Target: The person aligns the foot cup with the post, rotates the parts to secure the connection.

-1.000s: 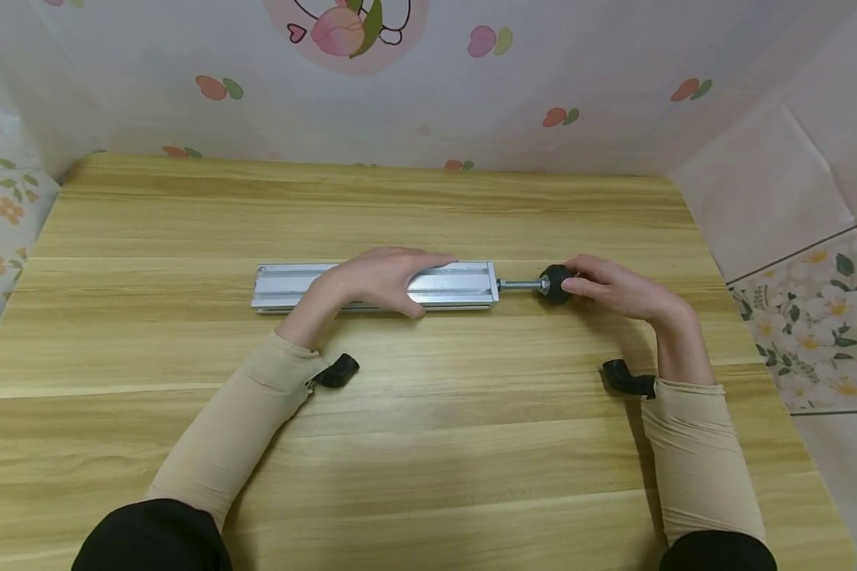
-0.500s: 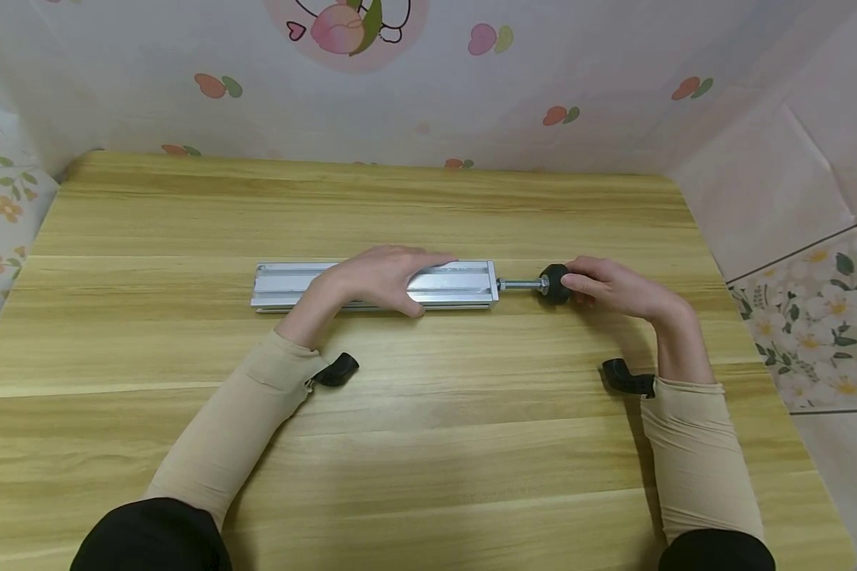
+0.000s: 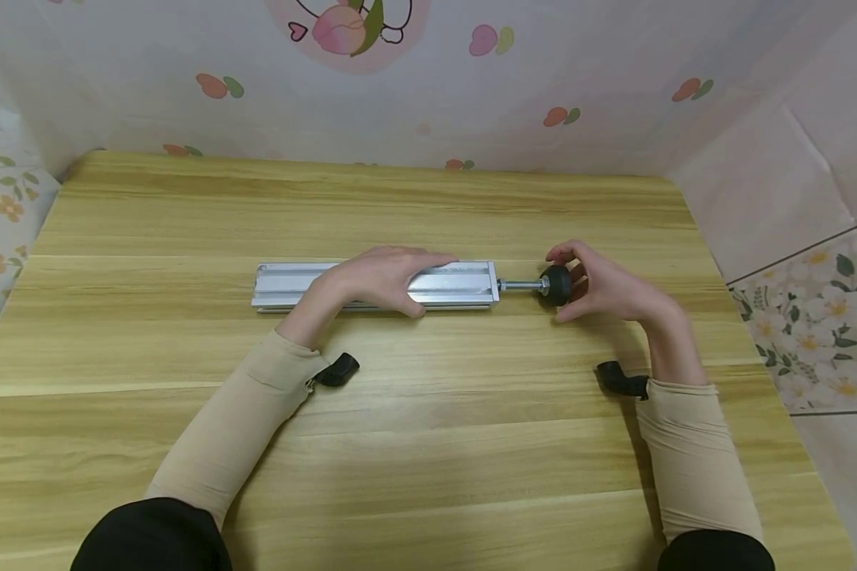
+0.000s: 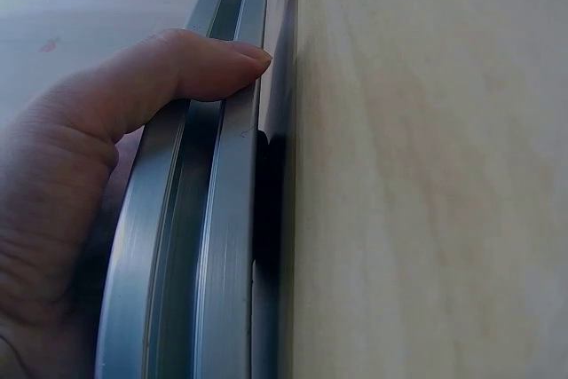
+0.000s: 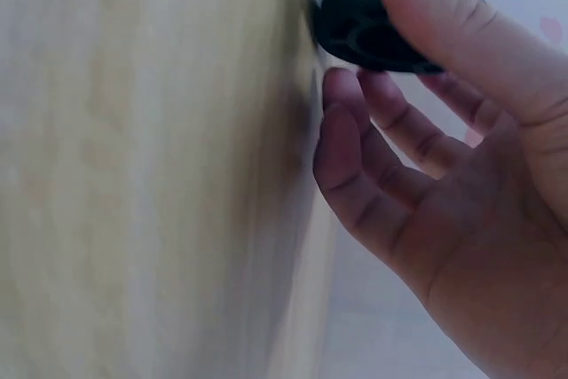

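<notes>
A silver aluminium profile (image 3: 457, 285) with lengthwise slots lies across the wooden table. Out of its right end plate sticks a threaded bolt (image 3: 520, 285), which carries a black levelling foot (image 3: 559, 285) with a nut against it. My left hand (image 3: 378, 277) grips the profile from above, thumb on the near side; the left wrist view shows the thumb (image 4: 200, 64) over the slotted face. Around the levelling foot my right hand (image 3: 607, 285) is spread, forefinger above and thumb below it in the head view. The foot's ribbed underside (image 5: 377, 42) faces the palm.
The wooden table (image 3: 428, 444) extends on all sides of the profile. Behind it hangs a patterned white cloth (image 3: 400, 103), and floral-printed panels (image 3: 828, 317) stand to the right. Black wrist mounts (image 3: 336, 370) stick out from both sleeves.
My right hand has let go of its pinch at the levelling foot's right face, spread its fingers and moved slightly left around it. The left hand and the profile have stayed put.
</notes>
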Motion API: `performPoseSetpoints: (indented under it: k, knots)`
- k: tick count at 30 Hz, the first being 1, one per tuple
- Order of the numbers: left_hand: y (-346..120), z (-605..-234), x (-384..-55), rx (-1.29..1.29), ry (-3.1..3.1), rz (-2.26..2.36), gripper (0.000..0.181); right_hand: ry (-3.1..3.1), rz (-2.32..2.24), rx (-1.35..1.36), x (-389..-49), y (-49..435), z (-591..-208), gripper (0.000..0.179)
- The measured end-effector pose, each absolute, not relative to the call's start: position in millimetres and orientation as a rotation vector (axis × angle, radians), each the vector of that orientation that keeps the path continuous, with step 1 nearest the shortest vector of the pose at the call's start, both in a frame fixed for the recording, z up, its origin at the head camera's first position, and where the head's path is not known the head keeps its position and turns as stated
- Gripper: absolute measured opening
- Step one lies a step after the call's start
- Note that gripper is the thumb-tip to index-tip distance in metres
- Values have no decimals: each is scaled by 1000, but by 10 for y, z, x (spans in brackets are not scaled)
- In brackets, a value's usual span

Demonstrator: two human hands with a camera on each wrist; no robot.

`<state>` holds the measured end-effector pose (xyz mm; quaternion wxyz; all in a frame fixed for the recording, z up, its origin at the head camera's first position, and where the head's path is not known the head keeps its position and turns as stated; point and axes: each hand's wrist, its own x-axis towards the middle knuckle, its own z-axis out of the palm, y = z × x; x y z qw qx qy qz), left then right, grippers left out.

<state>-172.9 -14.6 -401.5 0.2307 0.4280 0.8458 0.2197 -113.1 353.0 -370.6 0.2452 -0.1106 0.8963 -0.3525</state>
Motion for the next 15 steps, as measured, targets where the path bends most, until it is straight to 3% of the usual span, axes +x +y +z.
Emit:
performPoseSetpoints:
  k: [15]
  knots:
    - [-150,-4017,-1731,1172,2318,616,94,2512,-954,-349,-1118,3550,-3704,76]
